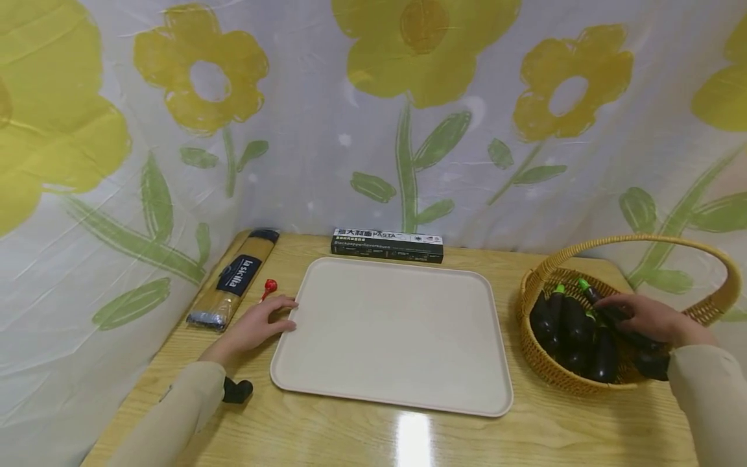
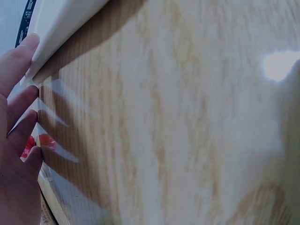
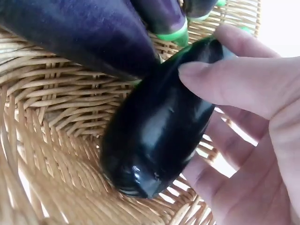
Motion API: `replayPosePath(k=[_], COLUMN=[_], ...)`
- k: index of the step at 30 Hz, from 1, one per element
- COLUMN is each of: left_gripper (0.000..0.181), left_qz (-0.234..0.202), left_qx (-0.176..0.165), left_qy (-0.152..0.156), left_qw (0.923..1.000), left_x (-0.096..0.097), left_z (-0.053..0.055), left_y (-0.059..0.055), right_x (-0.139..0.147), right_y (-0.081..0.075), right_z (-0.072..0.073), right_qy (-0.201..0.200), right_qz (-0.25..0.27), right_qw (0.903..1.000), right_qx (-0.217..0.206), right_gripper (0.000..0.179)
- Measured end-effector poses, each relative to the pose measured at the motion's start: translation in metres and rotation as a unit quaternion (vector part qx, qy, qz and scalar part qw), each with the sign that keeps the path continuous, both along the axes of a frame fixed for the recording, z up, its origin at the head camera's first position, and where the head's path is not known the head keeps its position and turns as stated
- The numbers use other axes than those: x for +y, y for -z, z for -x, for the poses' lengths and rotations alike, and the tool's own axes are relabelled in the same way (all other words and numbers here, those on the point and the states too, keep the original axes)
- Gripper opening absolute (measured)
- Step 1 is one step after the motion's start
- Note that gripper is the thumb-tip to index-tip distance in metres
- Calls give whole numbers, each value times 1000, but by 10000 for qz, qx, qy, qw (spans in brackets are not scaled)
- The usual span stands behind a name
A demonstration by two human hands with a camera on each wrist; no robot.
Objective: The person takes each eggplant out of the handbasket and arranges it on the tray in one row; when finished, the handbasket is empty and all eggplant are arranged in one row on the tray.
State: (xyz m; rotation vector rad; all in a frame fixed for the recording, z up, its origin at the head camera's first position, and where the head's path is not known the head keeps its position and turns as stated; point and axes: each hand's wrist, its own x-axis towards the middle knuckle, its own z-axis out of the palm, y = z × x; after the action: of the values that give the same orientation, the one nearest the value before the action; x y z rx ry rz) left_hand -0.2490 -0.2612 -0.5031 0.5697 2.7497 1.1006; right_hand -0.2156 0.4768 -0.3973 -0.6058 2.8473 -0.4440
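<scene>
My right hand (image 1: 648, 316) is inside the wicker basket (image 1: 533, 347). In the right wrist view, its thumb (image 3: 201, 79) and fingers pinch a glossy dark eggplant (image 3: 154, 126) near its upper end. Several other purple-black eggplants (image 1: 574, 321) with bright green caps lie beside it in the basket. At the left rim of a pale rectangular tray (image 1: 391, 334), my left hand (image 1: 262, 327) rests with its fingers spread and fingertips at the edge. The left wrist view shows the thumb (image 2: 29, 43) against the tray's side and the other fingers lower down, near the table.
A pack of spaghetti (image 1: 236, 279) lies at the table's left edge, with a small red-wrapped lollipop (image 1: 269, 286) beside it. Behind the tray stands a dark pasta box (image 1: 387, 246) against the flowered curtain (image 1: 303, 162). The basket's tall handle (image 1: 642, 240) arches over the right hand.
</scene>
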Motion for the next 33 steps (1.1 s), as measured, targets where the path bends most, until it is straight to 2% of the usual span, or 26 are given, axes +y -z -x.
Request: replayPosePath(k=[4, 7, 16, 20, 26, 33], left_gripper=[46, 47, 45, 45, 45, 43], left_qz=[53, 57, 43, 59, 131, 149], left_qx=[-22, -25, -30, -63, -34, -50], left_qy=[-5, 5, 33, 27, 35, 24], left_qw=[10000, 10000, 10000, 10000, 9999, 9999], left_x=[0, 0, 0, 0, 0, 0], left_z=[0, 0, 0, 0, 1, 2], left_y=[0, 0, -1, -3, -3, -4], right_x=[2, 2, -1, -4, -6, -14], right_y=[1, 2, -1, 0, -3, -9], right_z=[-1, -2, -7, -9, -12, -14], right_qy=[-132, -84, 330, 566, 562, 866], right_qz=[38, 145, 545, 550, 625, 1115], right_qw=[9999, 9996, 9949, 9936, 9942, 9840], right_qx=[-83, -241, -788, -805, -673, -1091], right_gripper=[39, 39, 40, 45, 46, 55])
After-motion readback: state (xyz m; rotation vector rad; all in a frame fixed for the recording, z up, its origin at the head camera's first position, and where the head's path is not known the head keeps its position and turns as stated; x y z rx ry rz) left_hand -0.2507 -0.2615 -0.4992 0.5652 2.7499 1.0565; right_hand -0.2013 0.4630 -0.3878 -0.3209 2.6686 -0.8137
